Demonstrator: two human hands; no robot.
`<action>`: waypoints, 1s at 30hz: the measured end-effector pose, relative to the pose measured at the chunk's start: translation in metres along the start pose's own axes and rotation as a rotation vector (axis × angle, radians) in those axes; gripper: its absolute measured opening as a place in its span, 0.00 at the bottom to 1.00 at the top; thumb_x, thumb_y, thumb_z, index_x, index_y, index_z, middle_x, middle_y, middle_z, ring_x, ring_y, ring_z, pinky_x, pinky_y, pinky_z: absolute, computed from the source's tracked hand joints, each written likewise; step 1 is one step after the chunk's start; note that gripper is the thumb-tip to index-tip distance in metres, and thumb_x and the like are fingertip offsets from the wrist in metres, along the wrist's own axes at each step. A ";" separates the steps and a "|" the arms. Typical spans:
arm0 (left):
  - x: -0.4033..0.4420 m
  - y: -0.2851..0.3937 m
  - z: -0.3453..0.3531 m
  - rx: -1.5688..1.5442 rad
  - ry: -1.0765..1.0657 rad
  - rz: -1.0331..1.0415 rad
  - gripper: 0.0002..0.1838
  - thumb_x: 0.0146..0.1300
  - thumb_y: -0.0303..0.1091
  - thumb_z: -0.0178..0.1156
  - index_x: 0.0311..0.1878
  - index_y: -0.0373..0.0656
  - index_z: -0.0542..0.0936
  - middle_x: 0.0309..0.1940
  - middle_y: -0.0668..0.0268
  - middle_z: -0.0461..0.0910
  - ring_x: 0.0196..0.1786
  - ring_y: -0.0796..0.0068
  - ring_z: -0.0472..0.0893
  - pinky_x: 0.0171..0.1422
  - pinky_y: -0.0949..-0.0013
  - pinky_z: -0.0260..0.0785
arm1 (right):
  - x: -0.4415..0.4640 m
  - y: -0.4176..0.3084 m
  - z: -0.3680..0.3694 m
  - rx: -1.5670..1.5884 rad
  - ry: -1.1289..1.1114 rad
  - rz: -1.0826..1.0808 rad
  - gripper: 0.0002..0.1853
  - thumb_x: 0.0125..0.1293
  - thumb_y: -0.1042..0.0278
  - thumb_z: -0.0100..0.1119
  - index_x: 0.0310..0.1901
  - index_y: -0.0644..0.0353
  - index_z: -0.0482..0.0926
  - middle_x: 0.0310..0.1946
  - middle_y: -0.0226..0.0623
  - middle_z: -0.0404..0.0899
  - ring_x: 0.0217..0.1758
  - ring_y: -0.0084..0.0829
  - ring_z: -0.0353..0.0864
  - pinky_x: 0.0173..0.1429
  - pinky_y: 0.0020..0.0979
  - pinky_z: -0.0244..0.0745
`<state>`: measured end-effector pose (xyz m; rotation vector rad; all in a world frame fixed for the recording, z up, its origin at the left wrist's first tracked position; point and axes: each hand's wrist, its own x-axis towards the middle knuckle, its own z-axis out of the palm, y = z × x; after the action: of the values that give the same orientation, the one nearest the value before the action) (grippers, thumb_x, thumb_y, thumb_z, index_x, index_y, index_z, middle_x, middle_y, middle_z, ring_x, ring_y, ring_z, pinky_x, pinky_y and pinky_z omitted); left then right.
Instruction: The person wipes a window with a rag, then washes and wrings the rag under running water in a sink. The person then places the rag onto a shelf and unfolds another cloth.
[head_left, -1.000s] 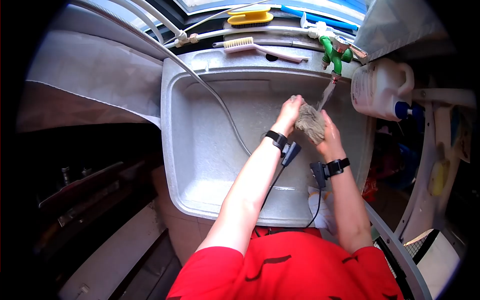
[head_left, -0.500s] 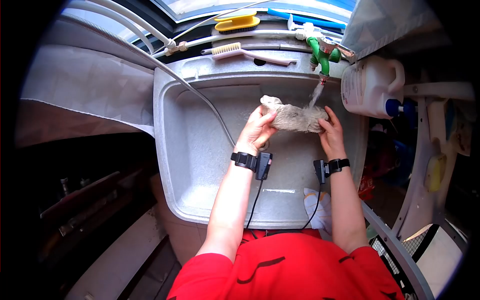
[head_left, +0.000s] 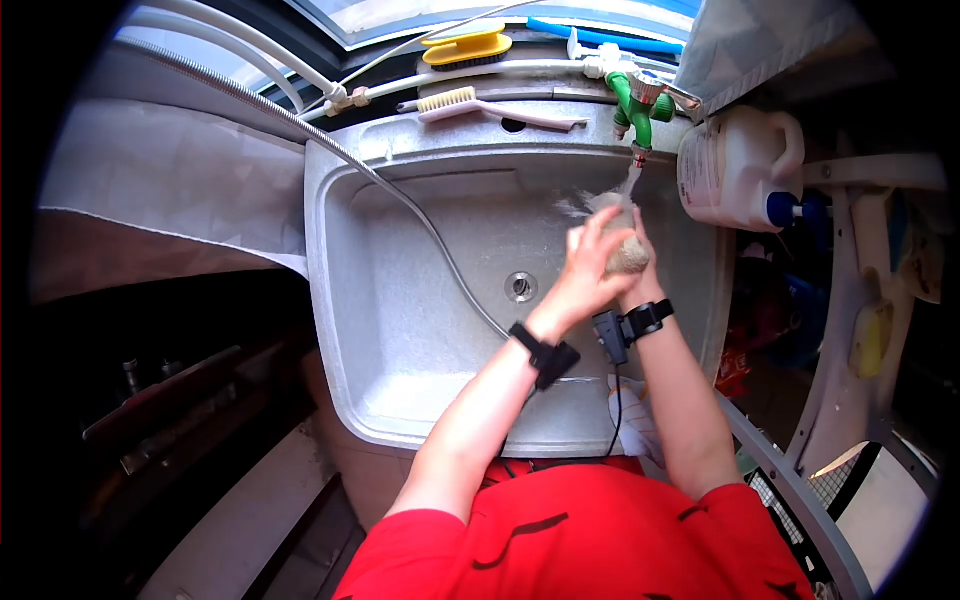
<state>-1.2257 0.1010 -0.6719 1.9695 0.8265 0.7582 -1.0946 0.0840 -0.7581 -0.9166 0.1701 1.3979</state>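
A wet, fuzzy greyish-beige item [head_left: 628, 256], perhaps a cloth or roller cover, is bunched between my two hands under the running water. My left hand [head_left: 588, 268] lies over it from the left, fingers curved around it. Behind it, my right hand [head_left: 643, 272] grips its right side, partly hidden by the item and my left hand. Water falls from the green tap [head_left: 640, 105] onto the item and splashes to the left. The grey sink [head_left: 400, 290] lies below, with its drain [head_left: 521, 287] uncovered.
A yellow brush [head_left: 467, 46] and a pink-handled brush [head_left: 500, 110] lie behind the sink. A metal hose [head_left: 430, 225] runs into the basin. At the right stands a white jug [head_left: 735, 170]. A whitish cloth [head_left: 640, 425] hangs near the front edge.
The item was stretched out sideways between my hands half a second ago; now it is bunched. My left hand has moved right, close to my right hand, and the drain has come into view.
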 end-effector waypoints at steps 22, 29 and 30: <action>-0.014 -0.086 -0.044 -0.721 0.030 -0.825 0.33 0.62 0.47 0.64 0.67 0.49 0.66 0.63 0.61 0.69 0.65 0.65 0.68 0.59 0.48 0.68 | -0.044 -0.041 0.013 -0.094 -0.124 -0.093 0.21 0.63 0.74 0.56 0.59 0.61 0.71 0.54 0.37 0.76 0.58 0.36 0.75 0.64 0.41 0.69; -0.005 -0.087 0.016 -1.409 0.092 -0.932 0.35 0.65 0.59 0.55 0.68 0.48 0.64 0.65 0.58 0.67 0.68 0.58 0.66 0.64 0.39 0.62 | -0.039 -0.022 0.030 0.102 -0.178 0.072 0.21 0.70 0.55 0.51 0.57 0.61 0.73 0.56 0.40 0.77 0.59 0.40 0.75 0.67 0.44 0.67; -0.006 -0.092 0.019 -1.323 0.186 -0.777 0.29 0.65 0.54 0.58 0.62 0.45 0.68 0.58 0.60 0.73 0.61 0.62 0.72 0.62 0.48 0.66 | -0.041 -0.024 0.034 0.083 -0.175 0.075 0.22 0.71 0.53 0.51 0.57 0.62 0.73 0.56 0.40 0.77 0.59 0.40 0.76 0.65 0.45 0.68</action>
<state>-1.2395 0.1265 -0.7616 0.3557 0.7733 0.6983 -1.0960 0.0765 -0.7002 -0.7221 0.1301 1.5217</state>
